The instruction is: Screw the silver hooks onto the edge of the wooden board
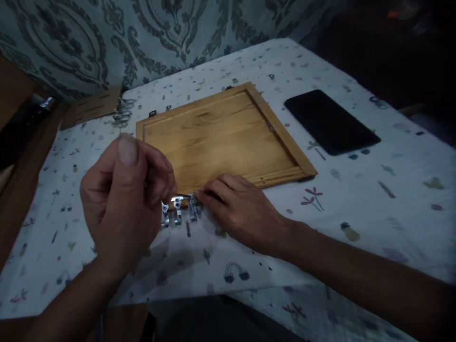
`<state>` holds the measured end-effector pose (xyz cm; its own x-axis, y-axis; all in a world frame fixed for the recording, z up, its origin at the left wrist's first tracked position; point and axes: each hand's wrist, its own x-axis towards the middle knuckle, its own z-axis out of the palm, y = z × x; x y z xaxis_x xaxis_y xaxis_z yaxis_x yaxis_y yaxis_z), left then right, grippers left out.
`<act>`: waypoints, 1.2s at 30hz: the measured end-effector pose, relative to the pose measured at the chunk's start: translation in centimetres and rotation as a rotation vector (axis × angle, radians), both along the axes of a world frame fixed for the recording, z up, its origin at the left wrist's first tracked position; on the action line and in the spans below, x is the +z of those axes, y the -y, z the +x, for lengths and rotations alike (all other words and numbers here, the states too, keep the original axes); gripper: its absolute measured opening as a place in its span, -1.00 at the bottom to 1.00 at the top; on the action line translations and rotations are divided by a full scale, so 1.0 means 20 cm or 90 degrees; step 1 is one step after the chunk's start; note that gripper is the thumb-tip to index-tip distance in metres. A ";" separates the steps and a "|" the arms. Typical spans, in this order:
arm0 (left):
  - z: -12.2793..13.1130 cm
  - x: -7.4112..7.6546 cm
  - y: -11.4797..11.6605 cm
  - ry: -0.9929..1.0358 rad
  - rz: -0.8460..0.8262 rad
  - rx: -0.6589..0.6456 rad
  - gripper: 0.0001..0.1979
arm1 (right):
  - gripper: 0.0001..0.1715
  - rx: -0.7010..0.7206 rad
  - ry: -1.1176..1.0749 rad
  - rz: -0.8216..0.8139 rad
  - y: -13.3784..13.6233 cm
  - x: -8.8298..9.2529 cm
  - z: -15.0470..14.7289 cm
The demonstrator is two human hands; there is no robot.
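Note:
A wooden framed board (217, 137) lies flat on the table. At its near edge sits a metal hook rail (183, 196) with several shiny hooks (193, 210) pointing toward me. My right hand (237, 204) rests at the rail's right end, its thumb and fingers closed on that end against the board. Raised in front of the board's left side is my left hand (124, 185), thumb pressed to curled fingers. Whatever it may pinch is too small or hidden to name. It blocks the left end of the rail from view.
A dark phone (331, 121) lies right of the board. More metal hooks (123, 111) are heaped at the back left beside a piece of brown cardboard (92, 107). A patterned cloth (356, 199) covers the table. A patterned wall (171, 33) rises behind; dark furniture stands at left.

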<state>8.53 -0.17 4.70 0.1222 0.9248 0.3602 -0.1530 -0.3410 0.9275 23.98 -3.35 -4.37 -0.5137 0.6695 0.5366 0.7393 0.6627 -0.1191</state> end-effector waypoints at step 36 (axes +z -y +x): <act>-0.02 0.01 -0.07 -0.100 0.084 -0.306 -0.69 | -0.78 0.025 0.005 -0.002 0.01 0.01 0.02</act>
